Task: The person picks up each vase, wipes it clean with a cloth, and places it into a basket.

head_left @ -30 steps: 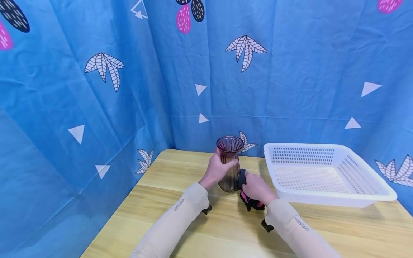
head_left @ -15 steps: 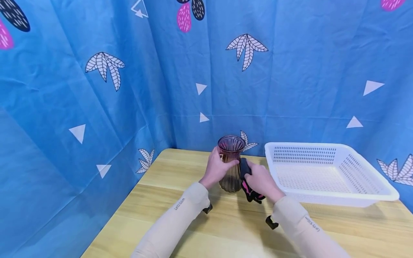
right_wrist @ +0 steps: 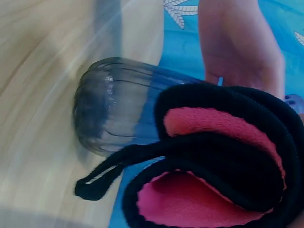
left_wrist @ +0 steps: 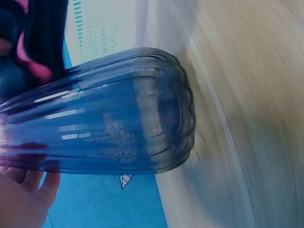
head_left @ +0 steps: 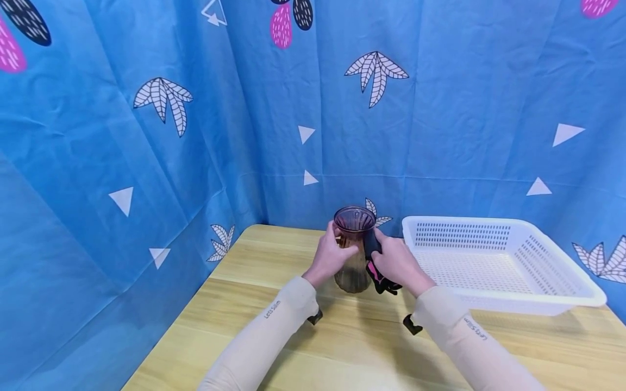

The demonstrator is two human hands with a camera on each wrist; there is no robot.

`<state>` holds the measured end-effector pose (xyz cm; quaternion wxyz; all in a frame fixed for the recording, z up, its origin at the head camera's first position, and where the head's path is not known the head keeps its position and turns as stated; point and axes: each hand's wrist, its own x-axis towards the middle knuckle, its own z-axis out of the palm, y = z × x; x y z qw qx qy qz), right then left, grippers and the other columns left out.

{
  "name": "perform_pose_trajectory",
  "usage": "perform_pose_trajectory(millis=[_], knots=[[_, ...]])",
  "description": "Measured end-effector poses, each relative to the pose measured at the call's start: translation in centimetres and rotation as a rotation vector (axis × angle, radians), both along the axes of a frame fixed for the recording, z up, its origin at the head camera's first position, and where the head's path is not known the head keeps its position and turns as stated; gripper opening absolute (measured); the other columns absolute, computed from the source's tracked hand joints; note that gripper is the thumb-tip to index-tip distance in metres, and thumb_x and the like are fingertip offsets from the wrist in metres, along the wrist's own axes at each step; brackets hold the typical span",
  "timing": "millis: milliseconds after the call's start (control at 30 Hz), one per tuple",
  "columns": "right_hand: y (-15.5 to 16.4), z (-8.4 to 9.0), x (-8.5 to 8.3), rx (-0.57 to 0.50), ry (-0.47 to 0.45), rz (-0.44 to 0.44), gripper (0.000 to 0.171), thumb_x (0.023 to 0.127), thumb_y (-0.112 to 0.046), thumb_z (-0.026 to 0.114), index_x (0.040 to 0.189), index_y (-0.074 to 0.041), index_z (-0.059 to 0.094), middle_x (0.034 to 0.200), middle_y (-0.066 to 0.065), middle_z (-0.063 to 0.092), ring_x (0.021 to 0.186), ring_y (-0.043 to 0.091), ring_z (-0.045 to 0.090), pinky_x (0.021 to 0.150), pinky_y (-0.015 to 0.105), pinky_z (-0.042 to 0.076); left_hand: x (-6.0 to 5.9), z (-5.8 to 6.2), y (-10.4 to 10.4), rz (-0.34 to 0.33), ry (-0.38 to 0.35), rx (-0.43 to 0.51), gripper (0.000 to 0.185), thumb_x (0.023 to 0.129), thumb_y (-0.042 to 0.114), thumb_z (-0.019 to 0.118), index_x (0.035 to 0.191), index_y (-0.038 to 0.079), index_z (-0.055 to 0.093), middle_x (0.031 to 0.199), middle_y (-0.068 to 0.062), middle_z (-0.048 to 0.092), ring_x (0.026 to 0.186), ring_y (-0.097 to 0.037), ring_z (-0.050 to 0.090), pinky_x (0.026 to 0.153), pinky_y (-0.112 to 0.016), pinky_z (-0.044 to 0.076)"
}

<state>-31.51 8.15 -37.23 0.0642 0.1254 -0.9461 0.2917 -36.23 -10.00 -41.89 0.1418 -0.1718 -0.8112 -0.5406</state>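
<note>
A ribbed, tinted glass vase (head_left: 352,247) stands upright on the wooden table (head_left: 293,336). My left hand (head_left: 330,256) grips its neck from the left; the vase (left_wrist: 109,126) fills the left wrist view. My right hand (head_left: 398,263) holds a folded black and pink cloth (head_left: 379,279) against the vase's right side, up near the rim. In the right wrist view the cloth (right_wrist: 223,166) lies bunched in the palm beside the vase (right_wrist: 114,114).
A white perforated plastic basket (head_left: 494,263) sits on the table to the right of the vase. Blue patterned fabric (head_left: 146,136) hangs behind and along the left. The near table surface is bare wood.
My right hand has lifted the cloth from near the vase's base up its right side toward the rim. The left hand keeps its grip on the neck.
</note>
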Motion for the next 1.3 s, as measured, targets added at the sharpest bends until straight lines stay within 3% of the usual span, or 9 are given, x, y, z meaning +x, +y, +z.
perform_pose_trajectory(millis=[133,233,400,567,800,933,1033,1167,1300], knots=[[-0.1,-1.3,-0.4,0.046,-0.041,0.017,0.063,0.095,-0.012,0.058,0.153,0.001,0.038,0.084,0.017,0.068,0.051,0.018,0.054,0.052,0.033,0.045,0.1,-0.1,0.1,-0.052,-0.028,0.038,0.059,0.086,0.020,0.074,0.136,0.017,0.044,0.127,-0.006,0.065,0.116,-0.019,0.062,0.098,-0.039,0.051],[-0.2,-2.8,-0.4,0.084,-0.066,0.016,0.061,0.093,-0.011,0.060,0.150,0.002,0.043,0.100,0.025,0.070,0.058,0.021,0.058,0.055,0.035,0.048,0.2,-0.3,0.2,-0.073,-0.041,0.083,0.066,0.085,0.031,0.081,0.139,0.019,0.044,0.132,-0.001,0.058,0.123,-0.017,0.059,0.108,-0.040,0.045],[-0.3,-5.1,-0.4,0.133,-0.125,0.029,0.063,0.093,-0.011,0.061,0.150,0.007,0.040,0.124,0.032,0.064,0.060,0.022,0.059,0.063,0.038,0.050,0.1,-0.5,0.2,0.003,-0.024,0.080,0.078,0.073,0.050,0.087,0.136,0.021,0.051,0.126,0.003,0.042,0.125,-0.014,0.049,0.114,-0.040,0.038],[-0.1,-6.2,-0.4,0.095,-0.181,0.029,0.063,0.094,-0.011,0.060,0.150,0.009,0.037,0.125,0.032,0.063,0.055,0.020,0.054,0.063,0.038,0.050,0.1,-0.3,0.0,0.051,0.003,0.034,0.081,0.071,0.051,0.089,0.135,0.019,0.051,0.125,0.004,0.051,0.122,-0.016,0.052,0.109,-0.039,0.043],[0.4,-6.0,0.1,0.040,-0.197,-0.014,0.062,0.095,-0.014,0.059,0.150,0.006,0.039,0.144,0.031,0.051,0.064,0.022,0.056,0.070,0.037,0.048,0.0,0.2,0.0,0.085,0.015,-0.001,0.076,0.077,0.040,0.087,0.138,0.015,0.049,0.127,-0.003,0.062,0.118,-0.021,0.060,0.101,-0.040,0.050],[0.5,-5.6,0.4,0.006,-0.146,-0.045,0.063,0.094,-0.014,0.059,0.152,0.002,0.039,0.128,0.031,0.062,0.059,0.021,0.056,0.059,0.034,0.046,0.0,0.0,0.1,0.039,-0.009,0.033,0.071,0.081,0.032,0.084,0.139,0.017,0.046,0.128,-0.001,0.063,0.118,-0.019,0.061,0.100,-0.038,0.051],[0.5,-4.5,0.6,-0.037,-0.075,-0.037,0.064,0.093,-0.012,0.058,0.153,-0.001,0.039,0.103,0.025,0.070,0.061,0.019,0.060,0.056,0.033,0.047,0.0,-0.1,0.3,-0.013,-0.015,0.069,0.068,0.082,0.022,0.080,0.141,0.019,0.044,0.130,0.000,0.063,0.119,-0.017,0.060,0.099,-0.038,0.051],[0.4,-2.2,0.7,-0.096,0.004,-0.016,0.065,0.094,-0.010,0.055,0.156,-0.003,0.035,0.087,0.019,0.069,0.054,0.018,0.059,0.052,0.033,0.048,0.0,-0.1,0.4,-0.040,-0.006,0.076,0.065,0.082,0.016,0.073,0.140,0.020,0.044,0.131,-0.001,0.063,0.120,-0.018,0.059,0.099,-0.040,0.050],[0.3,-0.2,0.6,-0.106,0.073,-0.018,0.066,0.094,-0.011,0.055,0.156,-0.003,0.034,0.073,0.013,0.063,0.046,0.015,0.050,0.051,0.032,0.045,0.2,-0.1,0.4,-0.046,-0.007,0.042,0.060,0.084,0.017,0.070,0.138,0.019,0.045,0.131,-0.004,0.064,0.120,-0.020,0.059,0.099,-0.042,0.050]])
